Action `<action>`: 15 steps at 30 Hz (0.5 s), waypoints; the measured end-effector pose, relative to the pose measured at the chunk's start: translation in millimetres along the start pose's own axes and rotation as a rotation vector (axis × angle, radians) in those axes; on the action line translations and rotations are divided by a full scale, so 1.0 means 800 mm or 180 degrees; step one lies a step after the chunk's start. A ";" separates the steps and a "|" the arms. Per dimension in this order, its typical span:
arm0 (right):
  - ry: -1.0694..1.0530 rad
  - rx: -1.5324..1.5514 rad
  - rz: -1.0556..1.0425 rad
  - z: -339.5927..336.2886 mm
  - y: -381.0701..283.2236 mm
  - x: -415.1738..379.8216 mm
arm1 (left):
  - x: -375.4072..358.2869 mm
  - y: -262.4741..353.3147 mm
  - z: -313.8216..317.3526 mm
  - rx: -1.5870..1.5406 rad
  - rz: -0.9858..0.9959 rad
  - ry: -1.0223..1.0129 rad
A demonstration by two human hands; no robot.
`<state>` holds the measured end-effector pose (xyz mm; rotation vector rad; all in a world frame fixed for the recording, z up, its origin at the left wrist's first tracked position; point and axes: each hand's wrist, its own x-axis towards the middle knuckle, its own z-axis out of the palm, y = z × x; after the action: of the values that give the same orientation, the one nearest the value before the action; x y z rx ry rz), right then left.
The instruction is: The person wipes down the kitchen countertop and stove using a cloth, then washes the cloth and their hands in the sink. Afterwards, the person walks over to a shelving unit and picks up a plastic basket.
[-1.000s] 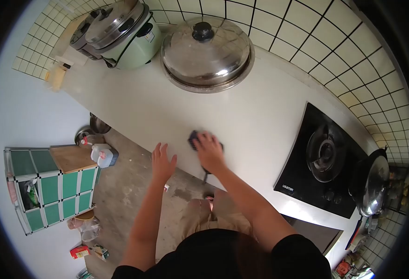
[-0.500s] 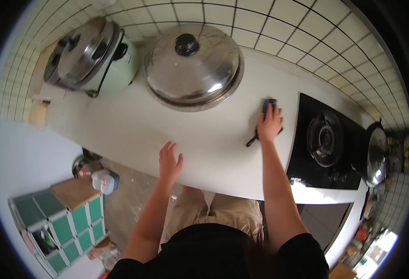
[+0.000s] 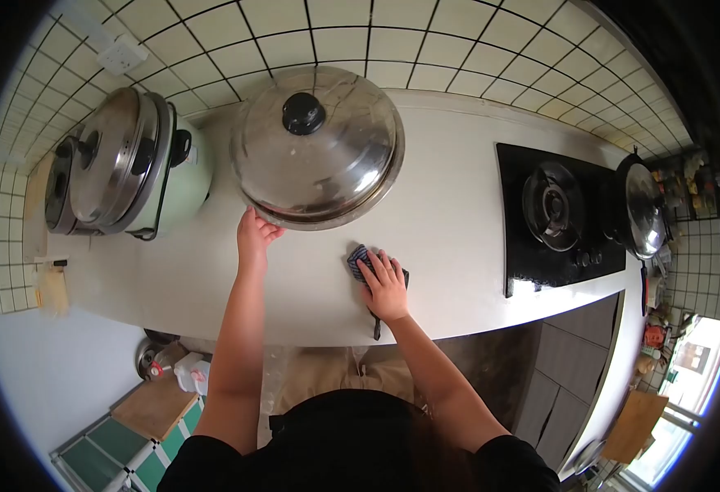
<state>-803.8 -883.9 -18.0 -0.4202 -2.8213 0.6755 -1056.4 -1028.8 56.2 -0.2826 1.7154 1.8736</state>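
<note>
The left hand (image 3: 256,239) has its fingers at the near rim of the lidded steel pan (image 3: 335,160); whether it grips cannot be told. Rightward, the dark striped cloth (image 3: 357,261) lies on the worktop (image 3: 450,205), partly under the outspread right hand (image 3: 387,289).

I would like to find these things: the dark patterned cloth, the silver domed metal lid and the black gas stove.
Dark patterned cloth (image 3: 356,261): head view, uncovered part beside the right hand (image 3: 386,292).
Silver domed metal lid (image 3: 320,157): head view, middle of the dome.
Black gas stove (image 3: 554,207): head view, its round burner.
</note>
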 end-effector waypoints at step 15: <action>0.1193 -0.0956 0.1190 -0.075 0.246 0.058 | -0.048 -0.073 0.025 -0.0886 0.0175 0.0236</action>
<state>-786.9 -677.0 -51.7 -1.0266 -2.5019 0.1944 -988.7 -1019.3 29.9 -0.4218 1.5201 2.1686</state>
